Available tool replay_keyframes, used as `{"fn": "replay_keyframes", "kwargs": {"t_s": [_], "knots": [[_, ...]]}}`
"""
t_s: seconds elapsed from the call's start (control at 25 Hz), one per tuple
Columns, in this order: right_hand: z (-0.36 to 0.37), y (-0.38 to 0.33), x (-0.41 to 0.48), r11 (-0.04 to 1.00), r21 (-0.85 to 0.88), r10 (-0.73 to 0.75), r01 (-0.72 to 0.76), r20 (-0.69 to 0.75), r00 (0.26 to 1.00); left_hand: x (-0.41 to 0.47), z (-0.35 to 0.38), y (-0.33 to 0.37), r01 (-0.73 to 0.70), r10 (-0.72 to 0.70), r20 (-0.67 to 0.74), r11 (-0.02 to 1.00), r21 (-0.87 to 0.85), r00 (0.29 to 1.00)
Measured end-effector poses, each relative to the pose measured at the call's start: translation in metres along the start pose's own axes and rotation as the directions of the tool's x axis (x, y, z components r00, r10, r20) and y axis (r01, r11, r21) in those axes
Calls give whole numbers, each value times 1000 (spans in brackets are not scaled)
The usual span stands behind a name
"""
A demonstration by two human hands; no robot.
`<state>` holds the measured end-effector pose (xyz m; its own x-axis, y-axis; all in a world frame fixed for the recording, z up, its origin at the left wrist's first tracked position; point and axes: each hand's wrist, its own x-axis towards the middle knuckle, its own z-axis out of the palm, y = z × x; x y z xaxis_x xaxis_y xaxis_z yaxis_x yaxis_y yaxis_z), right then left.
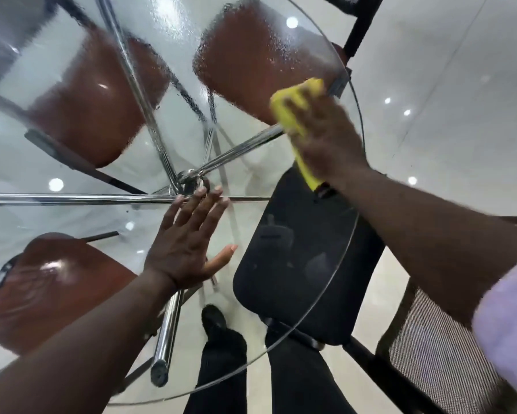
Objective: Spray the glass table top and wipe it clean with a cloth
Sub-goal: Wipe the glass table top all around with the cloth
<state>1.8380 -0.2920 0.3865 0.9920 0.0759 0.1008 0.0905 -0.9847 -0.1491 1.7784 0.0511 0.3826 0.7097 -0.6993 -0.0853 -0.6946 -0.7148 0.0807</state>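
Nearest, left hand (pixel 188 246) lies flat on the glass desk (pixel 149 234), fingers (pixel 203 204) spread apart. Right hand (pixel 325 138) presses a yellow cloth (pixel 293 106) near the far-right rim, fingers closed over it, beside spray droplets (pixel 239 55).

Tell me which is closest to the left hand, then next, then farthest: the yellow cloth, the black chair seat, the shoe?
From the left hand:
1. Black chair seat, just to its right under the glass.
2. Shoe, below it on the floor.
3. Yellow cloth, up right under the right hand.
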Motion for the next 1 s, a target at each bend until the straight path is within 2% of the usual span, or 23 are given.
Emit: {"fn": "replay_keyframes", "kwargs": {"t_s": [0.04,0.08,0.12,0.2,0.28,0.36,0.44,0.52,0.6,0.64,0.68,0.76,0.88,0.96,1.0], "knots": [[-6,12,-6,974,22,228,-227,-25,973,-3,-4,0,7,-7,-4,1000,-22,1000],[-11,9,-25,909,95,409,-405,-21,912,-9,-9,-2,21,-22,-18,999,-41,1000],[-13,-8,-56,840,164,527,-517,-19,850,-21,-14,-4,32,-34,-33,999,-41,999],[-9,-60,-125,805,169,583,-568,-50,811,-57,-13,-7,27,-27,-56,1000,2,998],[-7,-101,-165,741,176,656,-648,14,754,-98,-4,-13,-17,18,-25,999,37,1000],[-12,-101,-157,675,209,713,-707,60,698,-118,3,-21,-83,83,-13,996,26,996],[-13,-89,-142,629,193,755,-753,80,651,-119,10,-25,-91,91,-16,996,-12,996],[-18,-107,-151,473,301,854,-828,74,515,-118,8,-23,-78,77,-24,996,-41,997],[-18,-181,-187,268,379,939,-886,105,329,-121,6,-23,-61,60,-16,995,-78,998],[-15,-227,-208,204,391,950,-897,141,278,-122,4,-23,-62,61,-9,994,-87,998],[-10,-262,-222,177,415,956,-893,142,255,-122,2,-23,-57,57,0,994,-90,998],[-6,-278,-225,165,395,965,-904,126,231,-119,3,-22,-46,48,20,994,-94,999],[-2,-236,-210,210,343,966,-916,73,249,-127,6,-31,-99,102,17,987,-127,995],[4,-262,-220,224,257,971,-940,27,239,-166,4,-49,-127,131,28,985,-119,991],[12,-294,-229,266,202,963,-943,-20,268,-191,2,-62,-126,130,33,986,-111,991]]}}
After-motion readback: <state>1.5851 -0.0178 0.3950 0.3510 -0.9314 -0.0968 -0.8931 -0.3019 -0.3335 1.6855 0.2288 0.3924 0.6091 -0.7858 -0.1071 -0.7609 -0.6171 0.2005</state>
